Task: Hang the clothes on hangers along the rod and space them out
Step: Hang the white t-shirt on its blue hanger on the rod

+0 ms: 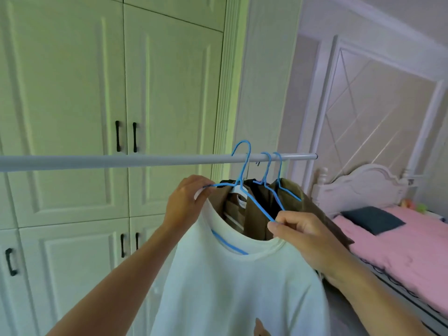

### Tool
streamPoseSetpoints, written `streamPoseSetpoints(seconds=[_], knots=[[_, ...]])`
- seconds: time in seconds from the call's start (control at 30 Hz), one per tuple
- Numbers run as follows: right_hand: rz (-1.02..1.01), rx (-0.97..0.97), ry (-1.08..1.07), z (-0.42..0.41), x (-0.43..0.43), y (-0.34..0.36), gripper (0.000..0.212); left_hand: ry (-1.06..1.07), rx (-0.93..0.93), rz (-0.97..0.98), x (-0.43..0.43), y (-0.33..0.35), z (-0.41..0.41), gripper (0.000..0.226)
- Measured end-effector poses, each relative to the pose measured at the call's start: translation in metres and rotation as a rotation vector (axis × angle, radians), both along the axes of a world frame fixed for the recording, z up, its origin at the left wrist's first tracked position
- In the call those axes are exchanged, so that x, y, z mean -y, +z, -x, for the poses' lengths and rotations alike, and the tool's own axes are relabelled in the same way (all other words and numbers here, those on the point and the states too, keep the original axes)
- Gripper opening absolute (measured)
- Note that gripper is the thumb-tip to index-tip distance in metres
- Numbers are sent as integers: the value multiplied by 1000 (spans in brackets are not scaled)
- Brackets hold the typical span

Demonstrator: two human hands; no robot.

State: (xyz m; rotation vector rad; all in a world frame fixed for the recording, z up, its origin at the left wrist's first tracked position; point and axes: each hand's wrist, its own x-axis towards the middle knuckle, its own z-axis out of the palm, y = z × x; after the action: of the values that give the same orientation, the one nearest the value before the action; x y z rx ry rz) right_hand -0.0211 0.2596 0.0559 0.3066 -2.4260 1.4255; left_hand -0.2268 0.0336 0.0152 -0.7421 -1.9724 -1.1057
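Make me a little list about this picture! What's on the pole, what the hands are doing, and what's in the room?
pole: grey metal rod, three blue wire hangers hooked near its right end
nearest hanger: blue wire hanger carrying the white T-shirt
behind it: brown clothes, bunched together
left hand: pinching the hanger's left tip
right hand: pinching its right tip
room: pale wardrobe doors, pink bed
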Motion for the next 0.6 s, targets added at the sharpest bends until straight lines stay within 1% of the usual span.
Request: streamPoseSetpoints(seconds=[0.17, 0.3, 0.37, 0.43, 0.6], knots=[[-52, -43, -143, 43, 14, -7, 41, -98, 65, -13, -19, -7, 55, 20], [-167, -100, -280, 68, 29, -11, 40, -90, 13, 60, -31, -9, 92, 26], [-252, -152, -373, 74, 31, -17, 43, -115, -2, 97, -39, -15, 103, 32], [-359, -180, -452, 77, 31, -23, 45, -167, 11, 131, -47, -21, 111, 42], [-533, -153, -595, 80, 20, -30, 44, -247, 48, 206, -63, -28, 127, 50]])
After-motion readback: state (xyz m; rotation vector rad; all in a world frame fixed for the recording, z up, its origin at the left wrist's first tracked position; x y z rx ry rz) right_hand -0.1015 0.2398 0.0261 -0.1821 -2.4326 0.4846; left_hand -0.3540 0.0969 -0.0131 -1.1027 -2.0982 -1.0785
